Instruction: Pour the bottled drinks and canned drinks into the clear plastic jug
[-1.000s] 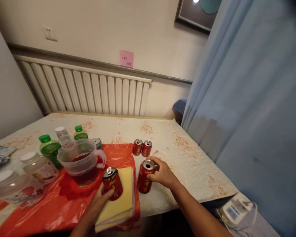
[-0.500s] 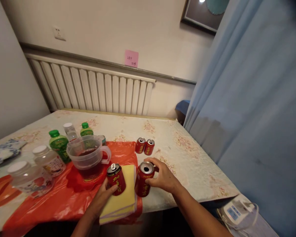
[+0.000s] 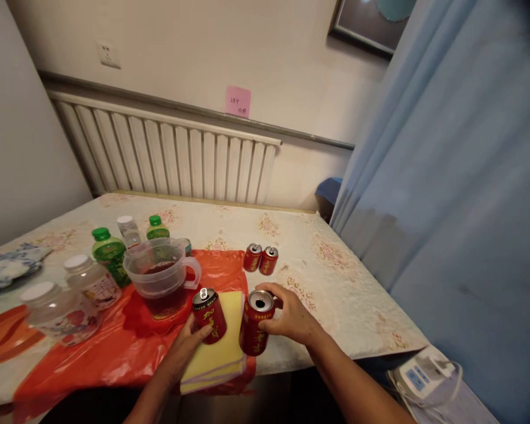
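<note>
My left hand (image 3: 183, 347) grips a red drink can (image 3: 209, 315) with an unopened tab, tilted over a yellow pad (image 3: 218, 353). My right hand (image 3: 291, 318) holds a second red can (image 3: 255, 323), whose top is open, standing at the pad's right edge. The two cans are a short gap apart. A clear plastic jug (image 3: 161, 281) with dark liquid stands just left of them on a red plastic sheet (image 3: 92, 359).
Two more red cans (image 3: 261, 259) stand together farther back on the flowered tablecloth (image 3: 335, 282). Green-capped bottles (image 3: 108, 253) and clear jars (image 3: 62, 309) are at the left. A radiator (image 3: 168, 153) runs behind; a blue curtain (image 3: 446, 176) hangs right; a white device (image 3: 424, 374) lies below the table's corner.
The view has shifted, so everything sits further right in the frame. My right hand has brought the open can closer to the can in my left hand.
</note>
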### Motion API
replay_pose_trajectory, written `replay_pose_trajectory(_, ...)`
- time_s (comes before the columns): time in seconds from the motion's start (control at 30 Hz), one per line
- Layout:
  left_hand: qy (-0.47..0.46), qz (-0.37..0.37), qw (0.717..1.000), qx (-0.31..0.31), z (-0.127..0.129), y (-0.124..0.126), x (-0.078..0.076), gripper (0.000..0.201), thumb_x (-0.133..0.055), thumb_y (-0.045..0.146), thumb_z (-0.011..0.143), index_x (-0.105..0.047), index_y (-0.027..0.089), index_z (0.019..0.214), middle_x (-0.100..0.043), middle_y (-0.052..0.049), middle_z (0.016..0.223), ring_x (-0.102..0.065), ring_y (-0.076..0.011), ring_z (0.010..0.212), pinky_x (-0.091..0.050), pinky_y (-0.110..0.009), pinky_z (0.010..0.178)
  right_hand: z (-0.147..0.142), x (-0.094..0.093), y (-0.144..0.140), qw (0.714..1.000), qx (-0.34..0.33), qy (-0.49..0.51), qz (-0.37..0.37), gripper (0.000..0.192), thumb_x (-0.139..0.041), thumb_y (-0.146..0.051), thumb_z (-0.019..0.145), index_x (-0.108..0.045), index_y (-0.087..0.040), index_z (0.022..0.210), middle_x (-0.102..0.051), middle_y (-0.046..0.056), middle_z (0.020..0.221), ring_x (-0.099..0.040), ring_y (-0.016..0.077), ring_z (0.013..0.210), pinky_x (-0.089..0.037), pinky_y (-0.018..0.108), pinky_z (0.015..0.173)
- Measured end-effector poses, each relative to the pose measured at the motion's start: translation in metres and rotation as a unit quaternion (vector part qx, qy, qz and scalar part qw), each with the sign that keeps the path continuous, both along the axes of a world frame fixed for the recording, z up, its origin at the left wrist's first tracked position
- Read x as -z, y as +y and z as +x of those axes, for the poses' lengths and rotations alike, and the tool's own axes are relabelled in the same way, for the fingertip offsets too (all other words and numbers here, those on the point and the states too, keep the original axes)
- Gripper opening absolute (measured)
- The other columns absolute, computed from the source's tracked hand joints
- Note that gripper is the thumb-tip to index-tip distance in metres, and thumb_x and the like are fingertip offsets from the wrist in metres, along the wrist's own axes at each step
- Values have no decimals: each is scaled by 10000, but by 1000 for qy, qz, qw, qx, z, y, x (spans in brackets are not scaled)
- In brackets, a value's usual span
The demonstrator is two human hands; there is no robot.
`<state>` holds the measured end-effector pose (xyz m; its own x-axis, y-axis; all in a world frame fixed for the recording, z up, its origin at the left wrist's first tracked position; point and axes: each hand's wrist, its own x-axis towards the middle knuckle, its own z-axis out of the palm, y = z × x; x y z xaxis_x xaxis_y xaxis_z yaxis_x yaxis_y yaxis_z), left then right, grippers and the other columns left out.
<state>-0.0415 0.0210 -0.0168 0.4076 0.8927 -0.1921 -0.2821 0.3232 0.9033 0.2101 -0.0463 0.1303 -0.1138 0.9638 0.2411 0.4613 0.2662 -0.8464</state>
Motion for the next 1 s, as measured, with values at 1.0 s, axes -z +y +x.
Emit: replay_pose_trajectory(1.0, 10, -13, 1000, -13, -1, 4, 8, 834, -803, 377, 711, -386, 210, 1413, -739, -132, 1057, -741, -293, 801, -590, -384, 725, -7, 3, -12, 980, 26, -136, 146, 560, -757, -105, 641, -560, -226, 1151, -624, 66, 1134, -567, 243, 1045, -465, 384, 930)
